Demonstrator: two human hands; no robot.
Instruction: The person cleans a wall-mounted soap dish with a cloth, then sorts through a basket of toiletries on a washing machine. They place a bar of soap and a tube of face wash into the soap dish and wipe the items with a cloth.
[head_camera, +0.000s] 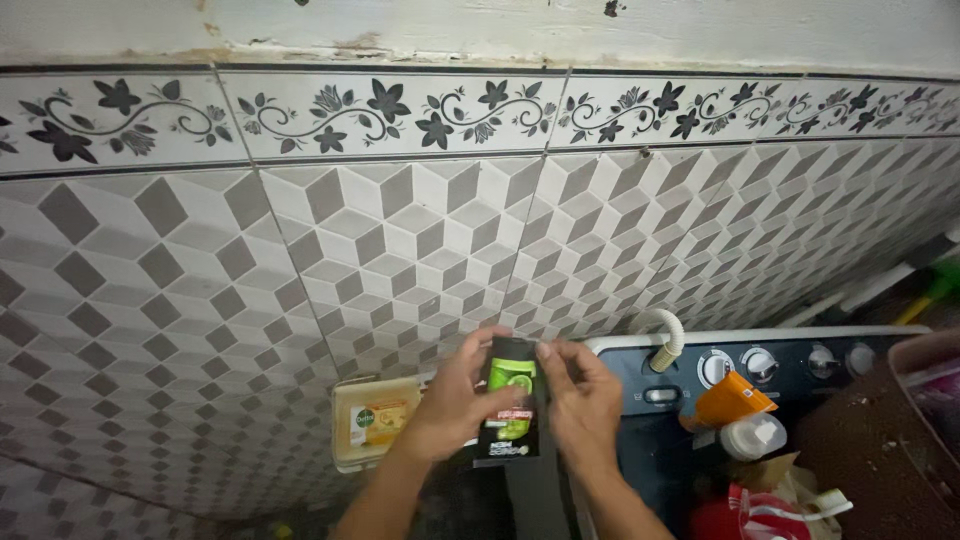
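Note:
Both my hands hold a small black sachet with a green panel (511, 398) upright in front of the tiled wall. My left hand (455, 405) grips its left side, thumb on the top edge. At the sachet's top right corner, my right hand (580, 400) pinches with its fingertips. Just left of my left hand, a yellow soap bar in a pale soap dish (372, 423) is fixed to the wall.
A washing machine (800, 365) with several round knobs and a grey hose (668, 340) stands at right. On it lie an orange packet (730, 400), a white bottle (752, 436) and a red bag (750, 515). A brown tub (890, 440) is at far right.

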